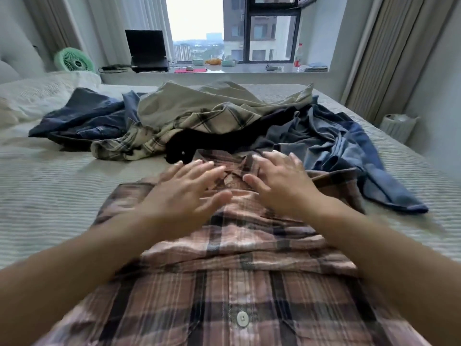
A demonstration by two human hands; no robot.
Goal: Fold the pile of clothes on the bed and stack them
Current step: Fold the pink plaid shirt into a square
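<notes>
A pink and brown plaid shirt lies spread on the bed in front of me, buttoned side up, its collar at the far end. My left hand hovers flat, fingers apart, over the shirt's upper left chest. My right hand is spread the same way just right of the collar. Neither hand grips cloth. Beyond the shirt lies the unfolded pile: a beige plaid shirt, a black garment, a plain beige garment, dark blue jeans on the left and a blue denim shirt on the right.
The bed's ribbed pale cover shows bare on the left and right of the shirt. A pillow lies at far left. Behind the bed a window ledge holds a laptop, a green fan and a bottle. A white bin stands right.
</notes>
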